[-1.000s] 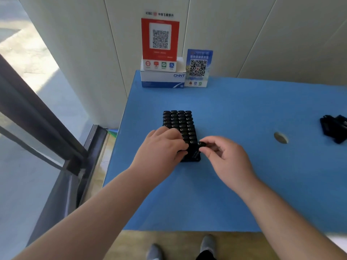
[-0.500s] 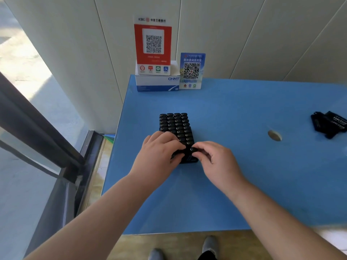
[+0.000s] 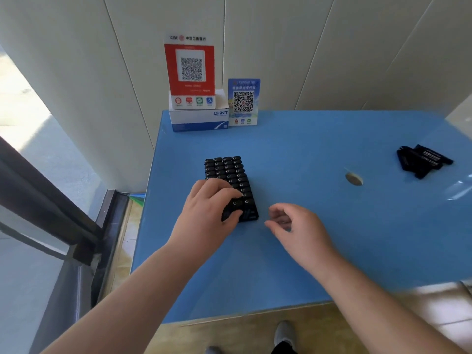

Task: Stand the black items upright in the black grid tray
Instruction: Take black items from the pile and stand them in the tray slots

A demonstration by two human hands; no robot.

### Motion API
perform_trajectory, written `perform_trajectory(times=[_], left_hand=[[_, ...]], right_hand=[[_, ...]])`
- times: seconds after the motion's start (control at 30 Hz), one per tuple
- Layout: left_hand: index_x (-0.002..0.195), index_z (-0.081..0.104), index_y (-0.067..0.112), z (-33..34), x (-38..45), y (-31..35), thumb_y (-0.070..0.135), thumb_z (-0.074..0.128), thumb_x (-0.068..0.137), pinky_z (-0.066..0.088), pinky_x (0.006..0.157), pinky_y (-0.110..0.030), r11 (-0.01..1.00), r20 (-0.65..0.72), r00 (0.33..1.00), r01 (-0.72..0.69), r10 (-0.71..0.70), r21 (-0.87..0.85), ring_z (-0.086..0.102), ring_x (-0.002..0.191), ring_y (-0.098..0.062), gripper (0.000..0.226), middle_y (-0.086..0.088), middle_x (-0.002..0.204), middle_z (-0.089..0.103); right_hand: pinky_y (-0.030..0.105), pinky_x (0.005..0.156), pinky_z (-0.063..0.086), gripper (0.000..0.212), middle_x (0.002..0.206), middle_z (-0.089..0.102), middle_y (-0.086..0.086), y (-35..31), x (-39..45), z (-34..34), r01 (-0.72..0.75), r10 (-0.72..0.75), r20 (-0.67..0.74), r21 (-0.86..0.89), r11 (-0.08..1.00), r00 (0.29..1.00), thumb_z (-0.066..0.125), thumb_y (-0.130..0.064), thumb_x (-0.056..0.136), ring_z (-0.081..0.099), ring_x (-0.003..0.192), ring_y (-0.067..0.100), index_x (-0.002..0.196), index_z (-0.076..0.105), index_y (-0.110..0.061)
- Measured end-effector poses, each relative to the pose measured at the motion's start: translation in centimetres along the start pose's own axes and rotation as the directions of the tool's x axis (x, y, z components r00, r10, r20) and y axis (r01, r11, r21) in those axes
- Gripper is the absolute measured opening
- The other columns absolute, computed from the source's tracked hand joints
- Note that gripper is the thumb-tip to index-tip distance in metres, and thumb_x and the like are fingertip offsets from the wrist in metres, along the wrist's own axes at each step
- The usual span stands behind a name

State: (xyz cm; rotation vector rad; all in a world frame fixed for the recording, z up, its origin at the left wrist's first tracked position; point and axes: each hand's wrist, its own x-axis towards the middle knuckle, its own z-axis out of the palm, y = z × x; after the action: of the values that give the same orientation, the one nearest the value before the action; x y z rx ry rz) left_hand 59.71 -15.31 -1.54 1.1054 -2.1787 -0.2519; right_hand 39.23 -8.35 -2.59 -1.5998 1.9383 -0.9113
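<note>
The left hand [image 3: 208, 213] grasps the tray [image 3: 251, 215]; the right hand [image 3: 296, 226], near it, is loosely curled, empty. A careless push could topple the standing items [image 3: 224, 167].

Blue table [image 3: 319, 149], white panelled wall [image 3: 281, 47]

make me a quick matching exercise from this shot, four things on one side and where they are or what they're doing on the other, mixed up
Things:
1. left hand
2. right hand
3. loose black items
4. white box

States or places:
a. far right of the blue table
b. back left corner by the wall
c. resting on the black grid tray
d. holding nothing, just right of the tray

Pairs: 1-c, 2-d, 3-a, 4-b
</note>
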Motion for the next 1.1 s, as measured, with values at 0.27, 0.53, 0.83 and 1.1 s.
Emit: perform_trajectory(times=[0.27, 0.53, 0.83, 1.1], left_hand=[[0.11, 0.07, 0.012, 2.3, 2.1, 6.0, 0.021, 0.071, 0.084, 0.045, 0.095, -0.03, 0.955, 0.048, 0.954, -0.297, 0.296, 0.008, 0.055, 0.102, -0.021, 0.027, 0.0, 0.108, 0.063], [0.143, 0.043, 0.019, 7.5, 2.1, 13.3, 0.043, 0.057, 0.091, 0.037, 0.109, -0.035, 0.953, 0.462, 0.872, -0.258, 0.159, 0.161, 0.041, 0.132, -0.023, 0.059, 0.001, 0.141, 0.046], [0.145, 0.041, 0.02, 12.6, 1.9, 25.6, 0.044, 0.054, 0.092, 0.036, 0.11, -0.036, 0.939, 0.443, 0.863, -0.323, 0.243, 0.115, 0.038, 0.135, -0.023, 0.06, 0.001, 0.144, 0.044], [0.142, 0.046, 0.022, 16.4, 0.5, 33.6, 0.044, 0.057, 0.091, 0.037, 0.109, -0.035, 0.963, 0.434, 0.883, -0.248, 0.178, 0.11, 0.037, 0.134, -0.022, 0.057, 0.002, 0.141, 0.047]], right_hand=[[0.032, 0.086, 0.057, 0.024, 0.099, 0.066, -0.013, 2.9, -2.9, -6.6, -0.084, 0.068, -0.242, -0.055, 0.995, 0.968, 0.071, -0.013, 0.089, 0.065, 0.09, 0.005, 0.111, 0.067, -0.022], [0.035, 0.097, 0.05, 0.035, 0.121, 0.065, -0.006, 7.1, -9.3, -15.9, -0.325, 0.184, -0.373, -0.362, 0.874, 0.91, 0.069, -0.029, 0.09, 0.061, 0.114, 0.017, 0.124, 0.065, -0.018], [0.029, 0.091, 0.046, 0.042, 0.132, 0.054, -0.011, 12.3, -16.4, -24.3, -0.409, 0.277, -0.332, -0.447, 0.795, 0.901, 0.06, -0.038, 0.094, 0.054, 0.119, 0.015, 0.135, 0.054, -0.028], [0.029, 0.088, 0.047, 0.043, 0.133, 0.052, -0.013, 17.1, -19.9, -31.3, -0.381, 0.264, -0.287, -0.521, 0.764, 0.921, 0.059, -0.037, 0.096, 0.052, 0.119, 0.013, 0.138, 0.05, -0.03]])
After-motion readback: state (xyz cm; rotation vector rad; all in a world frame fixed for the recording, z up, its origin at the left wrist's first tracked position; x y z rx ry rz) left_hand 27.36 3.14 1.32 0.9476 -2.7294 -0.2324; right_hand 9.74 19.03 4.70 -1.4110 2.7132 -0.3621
